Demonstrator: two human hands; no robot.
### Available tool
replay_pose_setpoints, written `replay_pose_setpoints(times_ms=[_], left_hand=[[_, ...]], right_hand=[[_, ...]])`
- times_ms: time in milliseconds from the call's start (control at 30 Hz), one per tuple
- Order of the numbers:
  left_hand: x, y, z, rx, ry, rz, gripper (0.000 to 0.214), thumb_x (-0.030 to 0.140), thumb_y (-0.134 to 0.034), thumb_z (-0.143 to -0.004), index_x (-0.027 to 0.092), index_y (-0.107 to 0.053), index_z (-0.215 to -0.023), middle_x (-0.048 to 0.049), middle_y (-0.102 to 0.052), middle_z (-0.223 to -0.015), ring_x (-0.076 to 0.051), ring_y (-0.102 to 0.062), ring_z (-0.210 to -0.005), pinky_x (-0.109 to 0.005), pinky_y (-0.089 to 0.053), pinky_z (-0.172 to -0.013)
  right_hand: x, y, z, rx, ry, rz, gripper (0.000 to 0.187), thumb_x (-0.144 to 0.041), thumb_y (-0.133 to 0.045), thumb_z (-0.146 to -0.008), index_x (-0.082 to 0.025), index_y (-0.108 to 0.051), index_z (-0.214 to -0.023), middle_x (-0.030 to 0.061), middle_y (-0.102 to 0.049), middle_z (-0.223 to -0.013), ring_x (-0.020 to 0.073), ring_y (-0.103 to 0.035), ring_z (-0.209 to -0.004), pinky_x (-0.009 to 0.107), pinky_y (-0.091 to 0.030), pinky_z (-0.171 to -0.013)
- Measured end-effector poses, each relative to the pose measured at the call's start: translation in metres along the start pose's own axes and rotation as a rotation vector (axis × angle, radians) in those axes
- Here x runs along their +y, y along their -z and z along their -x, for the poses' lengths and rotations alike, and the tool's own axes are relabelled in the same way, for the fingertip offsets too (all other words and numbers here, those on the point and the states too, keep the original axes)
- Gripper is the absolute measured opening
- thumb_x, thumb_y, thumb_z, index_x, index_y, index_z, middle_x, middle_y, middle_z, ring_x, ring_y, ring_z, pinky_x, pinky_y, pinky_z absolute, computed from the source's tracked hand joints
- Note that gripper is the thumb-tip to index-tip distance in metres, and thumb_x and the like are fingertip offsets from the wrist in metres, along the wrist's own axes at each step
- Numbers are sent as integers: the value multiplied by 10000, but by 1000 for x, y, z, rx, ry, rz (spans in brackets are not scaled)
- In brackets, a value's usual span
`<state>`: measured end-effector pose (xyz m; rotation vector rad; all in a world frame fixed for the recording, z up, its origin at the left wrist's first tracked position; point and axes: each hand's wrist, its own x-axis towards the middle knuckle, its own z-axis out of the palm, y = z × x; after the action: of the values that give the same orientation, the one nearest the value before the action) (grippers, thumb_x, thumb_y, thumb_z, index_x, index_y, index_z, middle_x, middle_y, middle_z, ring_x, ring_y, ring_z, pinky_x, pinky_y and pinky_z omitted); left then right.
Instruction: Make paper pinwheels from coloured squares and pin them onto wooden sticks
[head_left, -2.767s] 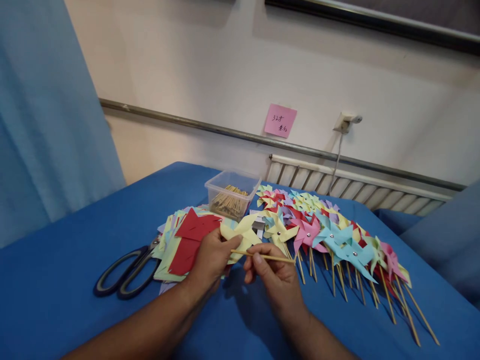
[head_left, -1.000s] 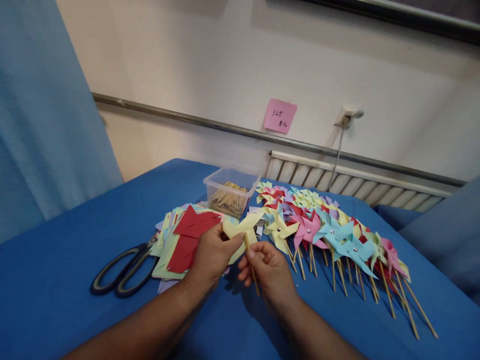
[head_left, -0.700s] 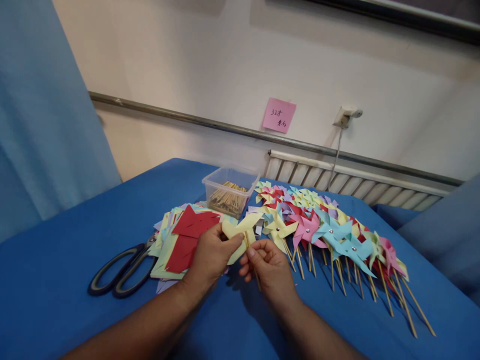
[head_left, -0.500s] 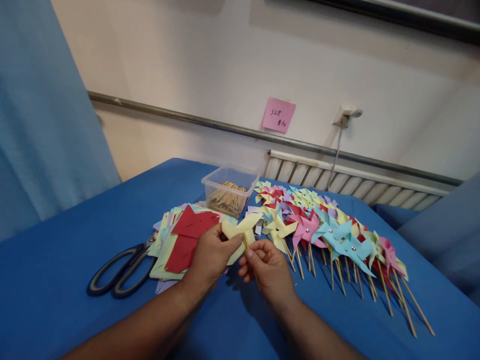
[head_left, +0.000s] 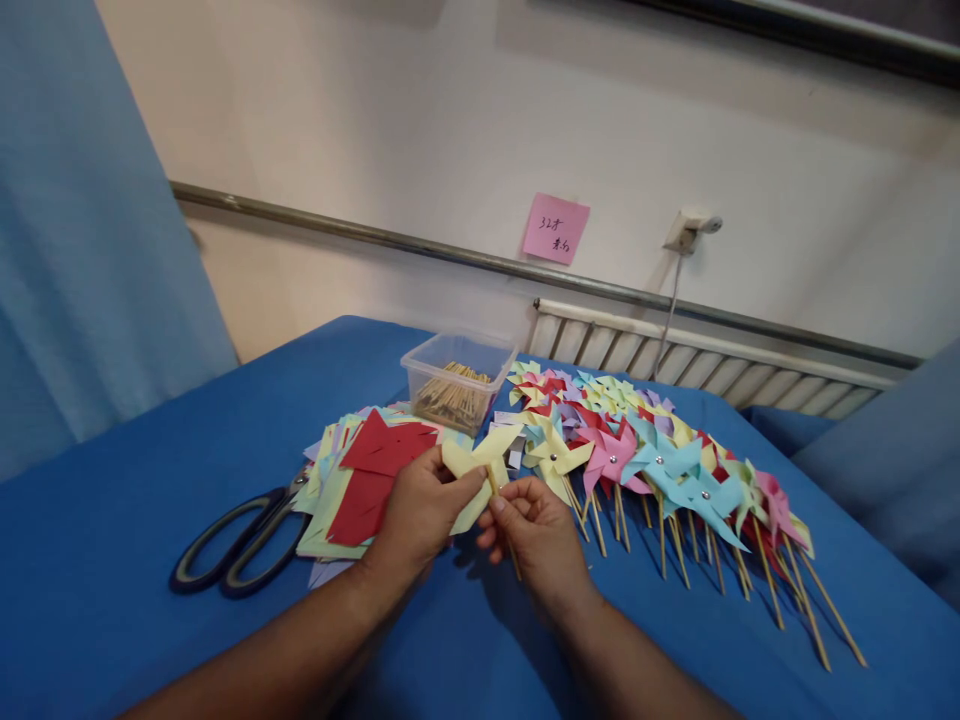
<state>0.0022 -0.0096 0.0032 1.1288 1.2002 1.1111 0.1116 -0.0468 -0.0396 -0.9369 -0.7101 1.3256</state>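
Observation:
A pale yellow paper pinwheel (head_left: 474, 463) is pinched between the thumb and fingers of my left hand (head_left: 426, 503), its back turned towards me. My right hand (head_left: 541, 528) grips a thin wooden stick (head_left: 513, 560) just below it. The stick's upper end lies against the middle of the pinwheel, and its lower end sticks out under my right fingers. Whether the two are fastened together is hidden by my fingers. Left of my left hand lies a pile of cut coloured paper sheets (head_left: 330, 515) with red sheets (head_left: 365, 500) on top.
Black-handled scissors (head_left: 238, 545) lie left of the paper, blades partly under it. Behind stands a clear plastic box (head_left: 459, 385) of short sticks. Several finished pinwheels (head_left: 660, 460) lie in rows at the right on the blue cloth (head_left: 247, 410).
Hardly anything differs. The stick's lower end shows slightly more below my right hand, and the whole view has shifted a little.

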Motion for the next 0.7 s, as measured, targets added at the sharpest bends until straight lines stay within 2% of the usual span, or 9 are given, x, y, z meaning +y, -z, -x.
replay_pose_setpoints(times_ms=[433,700], left_hand=[[1,1,1,-29,-93,-36,239,307,-742,-610,163,-570,-693,4,-662,-596,-145,-597,-524,-223,-444,-482],[-1,0,2,-77,-54,-23,211,296,-688,-668,149,-588,-781,21,-634,-580,-113,-525,-427,-196,-367,-367]], right_hand=[[-1,3,-1,3,-10,26,450,-474,-814,-598,-160,-521,-735,-1,-677,-545,118,-618,-400,137,-414,-315],[-4,1,-2,14,-28,26,478,-512,-810,-572,-156,-522,-709,-8,-665,-535,104,-600,-391,146,-433,-327]])
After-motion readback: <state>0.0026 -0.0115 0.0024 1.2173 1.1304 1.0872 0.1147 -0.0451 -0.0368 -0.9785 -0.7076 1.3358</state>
